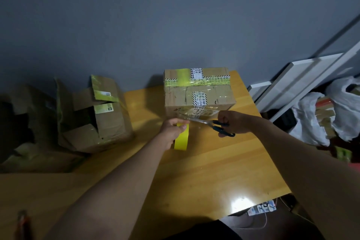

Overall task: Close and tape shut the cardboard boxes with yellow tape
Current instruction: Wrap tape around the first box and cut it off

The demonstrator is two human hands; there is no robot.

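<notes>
The closed cardboard box [197,91] sits on the wooden table [224,161] at about twelve o'clock from the person's hands, its top crossed by a band of yellow tape and printed seals. Just below its near face, the left hand [171,132] grips the yellow tape roll [182,138], fingers and thumb curled over the roll's upper edge. A short run of tape appears to lead from the roll up toward the box front, though the dim light makes this hard to confirm. At three o'clock from the roll, the right hand [233,122] holds the scissors [210,123], fingers curled through the blue handles; the blades point toward nine o'clock and reach just above the left thumb, slightly parted.

At nine o'clock from the taped box, an open cardboard box [93,121] rests at the table's left edge, flaps raised. At three o'clock, beyond the table, white boards [292,82] lean against the grey wall beside white plastic bags [311,121].
</notes>
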